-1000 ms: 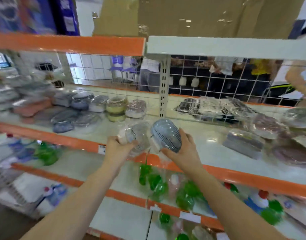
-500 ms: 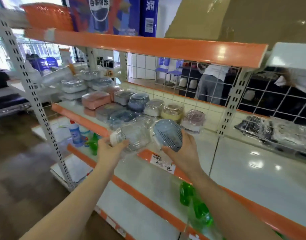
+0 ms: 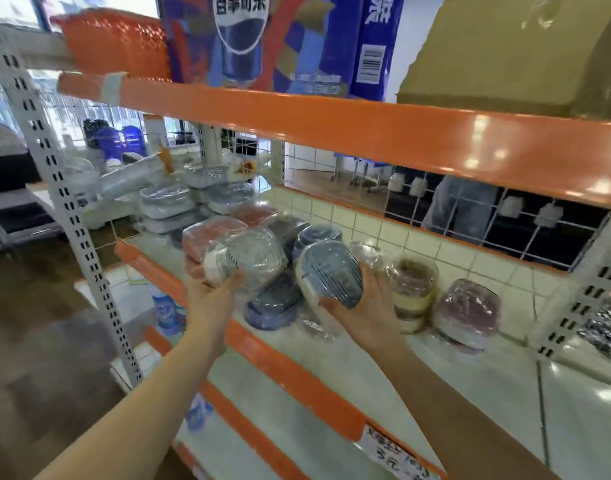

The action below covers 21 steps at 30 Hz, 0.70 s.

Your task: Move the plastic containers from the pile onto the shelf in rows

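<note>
My left hand (image 3: 212, 294) grips a plastic-wrapped grey container (image 3: 246, 259) from below. In my right hand (image 3: 364, 315) is a wrapped blue container (image 3: 331, 273), tilted on its side. Both are held above the front of the white shelf (image 3: 383, 368), just over the rows of wrapped containers standing there: a pink one (image 3: 210, 233), a blue one (image 3: 274, 308), a yellow one (image 3: 414, 284) and a purple one (image 3: 468, 311). Stacked grey containers (image 3: 165, 206) fill the far left of the shelf.
An orange shelf edge (image 3: 297, 372) with a price label (image 3: 395, 453) runs diagonally below my arms. The upper orange shelf (image 3: 331, 133) carries a blue box (image 3: 279, 39) and a cardboard box (image 3: 522, 53). A white upright post (image 3: 75, 230) stands left. Behind the wire back is a person (image 3: 459, 206).
The view has swung left and closer to the shelf. Both hands have carried their containers forward, up over the rows of containers.
</note>
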Motion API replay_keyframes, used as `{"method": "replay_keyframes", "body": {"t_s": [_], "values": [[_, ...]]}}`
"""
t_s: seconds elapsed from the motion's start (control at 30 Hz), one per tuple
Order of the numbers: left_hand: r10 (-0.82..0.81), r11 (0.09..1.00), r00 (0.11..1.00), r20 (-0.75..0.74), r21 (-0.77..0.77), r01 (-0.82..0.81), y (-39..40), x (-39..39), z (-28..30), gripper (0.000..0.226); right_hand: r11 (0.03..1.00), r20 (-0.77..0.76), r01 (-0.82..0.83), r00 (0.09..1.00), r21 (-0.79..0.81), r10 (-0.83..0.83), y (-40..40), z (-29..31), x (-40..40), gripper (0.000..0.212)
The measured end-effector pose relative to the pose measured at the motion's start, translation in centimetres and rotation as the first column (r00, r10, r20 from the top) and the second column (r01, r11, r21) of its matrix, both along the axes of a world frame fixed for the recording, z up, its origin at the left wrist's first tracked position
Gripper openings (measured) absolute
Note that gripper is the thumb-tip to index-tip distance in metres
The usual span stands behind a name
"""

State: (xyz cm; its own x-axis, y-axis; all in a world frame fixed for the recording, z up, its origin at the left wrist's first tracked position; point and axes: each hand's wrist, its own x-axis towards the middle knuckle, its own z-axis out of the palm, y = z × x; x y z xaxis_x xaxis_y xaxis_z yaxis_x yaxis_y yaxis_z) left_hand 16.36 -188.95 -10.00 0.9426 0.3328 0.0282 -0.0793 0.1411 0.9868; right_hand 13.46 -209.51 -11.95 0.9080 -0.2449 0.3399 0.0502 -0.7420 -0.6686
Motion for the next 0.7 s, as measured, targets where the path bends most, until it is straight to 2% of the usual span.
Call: {"method": "replay_keyframes", "body": {"t_s": [0.1,0.27,0.37,0.47,0.7], "values": [[-0.001,0.999,1.0,0.005,-0.042,0.001,1.6,2.5,0.1,0.042,1.0,-0.03,-0.02,0.999,-0.012,0.02,1.5,-0.1,2.3,0.091],[-0.003,0.999,1.0,0.013,-0.042,0.003,4.8,7.0,-0.5,0.053,1.0,-0.037,-0.021,0.999,0.002,0.021,4.9,-0.5,5.7,0.093],[-0.012,1.0,0.999,0.037,0.005,0.012,7.2,10.0,-0.4,0.05,1.0,-0.013,0.002,1.0,0.008,-0.002,7.5,-0.3,8.0,0.093],[-0.03,0.998,0.998,0.055,0.061,0.027,10.4,13.5,-0.2,0.06,0.999,0.025,0.03,0.999,0.042,-0.031,10.8,-0.1,10.6,0.093],[-0.145,0.984,0.988,0.062,0.118,0.137,18.2,20.6,0.7,0.051,0.983,0.016,0.166,0.986,0.084,-0.168,19.0,0.0,15.3,0.086]]}}
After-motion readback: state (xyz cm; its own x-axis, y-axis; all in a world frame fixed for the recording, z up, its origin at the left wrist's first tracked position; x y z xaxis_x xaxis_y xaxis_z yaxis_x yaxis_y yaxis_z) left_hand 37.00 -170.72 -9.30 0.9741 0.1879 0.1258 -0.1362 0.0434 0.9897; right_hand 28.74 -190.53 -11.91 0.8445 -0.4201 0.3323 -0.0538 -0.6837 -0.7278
